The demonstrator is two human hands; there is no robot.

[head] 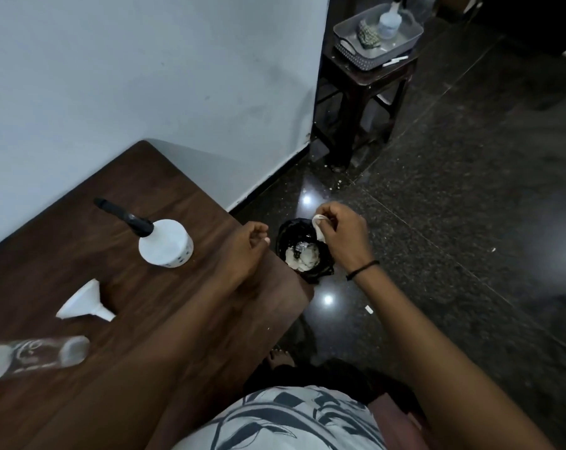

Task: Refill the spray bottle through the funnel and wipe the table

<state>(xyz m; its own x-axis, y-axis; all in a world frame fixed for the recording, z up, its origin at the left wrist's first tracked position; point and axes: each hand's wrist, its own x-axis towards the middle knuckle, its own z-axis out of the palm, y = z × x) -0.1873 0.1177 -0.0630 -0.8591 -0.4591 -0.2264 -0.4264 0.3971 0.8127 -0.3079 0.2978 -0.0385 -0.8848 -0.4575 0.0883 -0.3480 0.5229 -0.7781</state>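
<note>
Used wipe going into the bin

Her right hand [341, 233] pinches a crumpled tissue [319, 227] above the bin [302, 251]; the left hand [247, 243] rests loosely curled, holding nothing, at the table [145, 336] edge. The spray bottle [164, 241] and funnel [85, 302] sit on it, so wiping looks finished: next, simply let go.

The room is dim. Two bright glare spots shine on the polished dark floor [453, 196] just beside the bin [302, 251]. The plastic bottle [31, 355], far from the bin at the frame's edge, is blurred and stretched by wide-angle distortion.
</note>
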